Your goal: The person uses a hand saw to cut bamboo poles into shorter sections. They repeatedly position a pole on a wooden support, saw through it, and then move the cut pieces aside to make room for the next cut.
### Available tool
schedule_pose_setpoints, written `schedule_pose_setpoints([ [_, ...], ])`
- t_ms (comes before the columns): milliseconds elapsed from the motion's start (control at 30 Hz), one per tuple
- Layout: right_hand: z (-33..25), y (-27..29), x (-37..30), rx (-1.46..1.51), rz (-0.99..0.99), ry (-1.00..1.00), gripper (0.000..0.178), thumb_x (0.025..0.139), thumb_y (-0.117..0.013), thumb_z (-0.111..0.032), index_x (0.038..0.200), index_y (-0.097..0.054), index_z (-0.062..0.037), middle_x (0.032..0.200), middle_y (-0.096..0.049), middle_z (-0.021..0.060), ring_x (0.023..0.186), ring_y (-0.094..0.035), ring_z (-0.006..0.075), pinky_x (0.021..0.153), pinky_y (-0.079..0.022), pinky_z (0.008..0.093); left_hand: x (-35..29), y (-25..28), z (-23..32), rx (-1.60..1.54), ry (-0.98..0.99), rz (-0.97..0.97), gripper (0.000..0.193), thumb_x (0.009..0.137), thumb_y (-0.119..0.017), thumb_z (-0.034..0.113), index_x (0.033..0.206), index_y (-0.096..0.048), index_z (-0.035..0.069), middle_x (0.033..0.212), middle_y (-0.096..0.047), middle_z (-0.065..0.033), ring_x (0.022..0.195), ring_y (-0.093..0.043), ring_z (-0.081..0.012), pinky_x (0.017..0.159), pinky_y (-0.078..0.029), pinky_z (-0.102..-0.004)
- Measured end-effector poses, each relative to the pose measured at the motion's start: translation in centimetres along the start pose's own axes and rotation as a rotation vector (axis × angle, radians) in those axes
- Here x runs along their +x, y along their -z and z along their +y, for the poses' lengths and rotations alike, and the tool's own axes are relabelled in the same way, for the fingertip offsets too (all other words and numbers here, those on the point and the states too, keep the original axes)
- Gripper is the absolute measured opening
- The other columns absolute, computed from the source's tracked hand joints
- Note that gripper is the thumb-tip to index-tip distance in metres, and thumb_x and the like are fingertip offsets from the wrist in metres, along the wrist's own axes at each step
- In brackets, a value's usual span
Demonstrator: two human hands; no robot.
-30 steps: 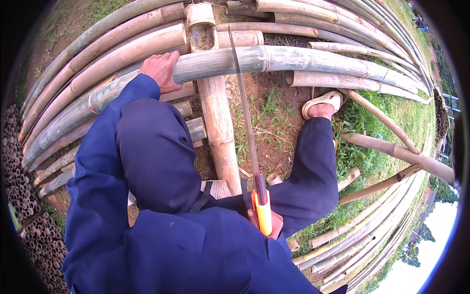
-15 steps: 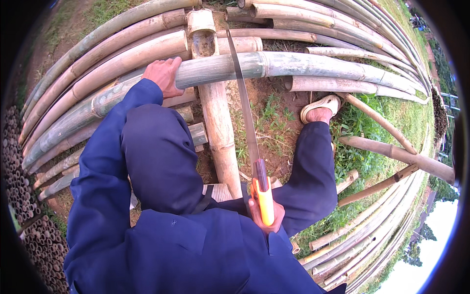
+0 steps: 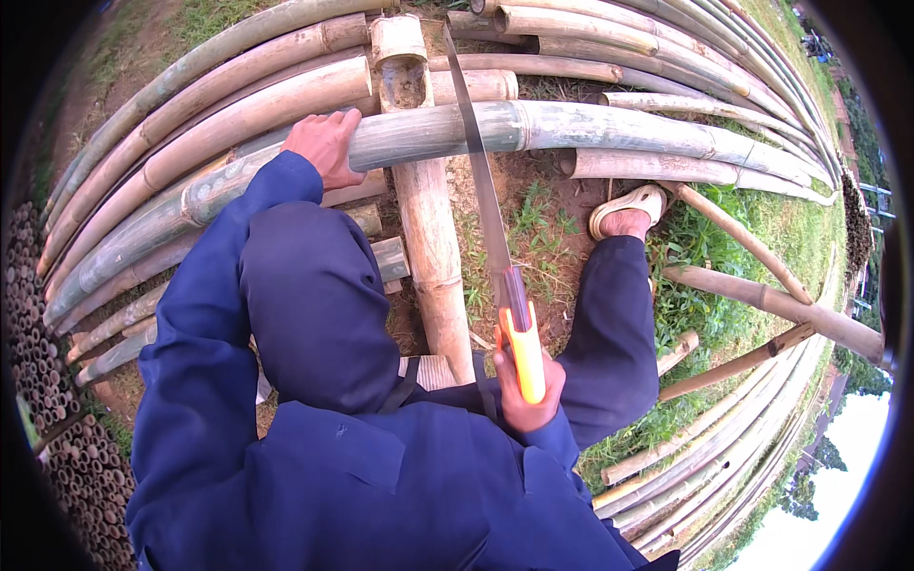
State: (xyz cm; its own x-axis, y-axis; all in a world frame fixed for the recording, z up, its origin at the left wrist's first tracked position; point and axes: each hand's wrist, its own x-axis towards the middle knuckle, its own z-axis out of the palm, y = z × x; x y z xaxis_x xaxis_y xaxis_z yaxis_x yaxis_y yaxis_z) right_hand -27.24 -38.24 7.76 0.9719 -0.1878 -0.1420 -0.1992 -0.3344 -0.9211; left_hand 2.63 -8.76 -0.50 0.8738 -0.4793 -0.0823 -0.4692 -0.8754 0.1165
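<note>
A long greenish bamboo pole [image 3: 609, 124] lies crosswise in front of me, resting on a notched bamboo support [image 3: 428, 219]. My left hand [image 3: 327, 149] is wrapped over the pole, just left of the support. In my right hand [image 3: 529, 388] is the orange handle of a hand saw [image 3: 490, 205]. Its long blade points away from me and crosses the pole to the right of the support. Whether the teeth have cut into the bamboo cannot be made out.
More bamboo poles [image 3: 219, 105] lie at the left, with others [image 3: 657, 38] at the far right. Cut bamboo ends [image 3: 57, 381] are stacked at the left edge. A bamboo frame [image 3: 776, 303] stands at the right, near my sandalled foot [image 3: 628, 211].
My right hand has pushed the saw a little forward, away from me, with the blade still across the pole. My left hand keeps its hold on the pole.
</note>
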Motion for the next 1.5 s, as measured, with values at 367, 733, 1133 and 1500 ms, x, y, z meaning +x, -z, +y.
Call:
schedule_pose_setpoints([
  [367,0.4,2.2,-7.9,-0.196,-0.02,-0.056,0.036,0.089,-0.073,-0.001,0.124,-0.068,0.0038,0.093,-0.075,0.0156,0.083,-0.075,0.0194,0.079,-0.056,0.0302,0.1,0.2,-0.6,0.031,-0.004,0.006,0.068,0.065,-0.081,0.043,0.115,-0.053,0.006,0.107,-0.069,-0.0207,0.1,-0.069,-0.0384,0.091,-0.054,-0.0455],
  [733,0.4,-0.6,-0.3,-0.002,-0.004,0.013,0.023,0.091,-0.072,-0.002,0.112,-0.069,0.0058,0.079,-0.069,0.0118,0.069,-0.064,0.0131,0.066,-0.052,0.0299,-0.1,0.4,-0.7,0.026,0.005,0.029,0.069,0.066,-0.082,0.041,0.118,-0.053,0.006,0.111,-0.069,-0.0193,0.103,-0.069,-0.0376,0.093,-0.054,-0.046],
  [1133,0.1,-1.8,3.9,0.047,-0.007,-0.019,0.009,0.091,-0.072,-0.005,0.094,-0.069,0.0038,0.072,-0.065,0.0115,0.062,-0.059,0.0137,0.058,-0.047,0.0325,-0.9,0.2,-0.3,0.012,0.005,0.007,0.074,0.064,-0.083,0.04,0.124,-0.054,0.005,0.109,-0.069,-0.0184,0.103,-0.067,-0.038,0.093,-0.053,-0.0464],
  [1500,-1.1,-2.8,9.2,0.039,0.064,0.163,0.01,0.091,-0.071,-0.005,0.088,-0.066,0.0036,0.065,-0.061,0.0121,0.056,-0.056,0.0159,0.055,-0.046,0.0337,0.7,0.7,0.5,0.057,0.037,-0.075,0.08,0.065,-0.084,0.044,0.128,-0.053,0.007,0.114,-0.069,-0.0183,0.105,-0.068,-0.0387,0.094,-0.054,-0.0472],
])
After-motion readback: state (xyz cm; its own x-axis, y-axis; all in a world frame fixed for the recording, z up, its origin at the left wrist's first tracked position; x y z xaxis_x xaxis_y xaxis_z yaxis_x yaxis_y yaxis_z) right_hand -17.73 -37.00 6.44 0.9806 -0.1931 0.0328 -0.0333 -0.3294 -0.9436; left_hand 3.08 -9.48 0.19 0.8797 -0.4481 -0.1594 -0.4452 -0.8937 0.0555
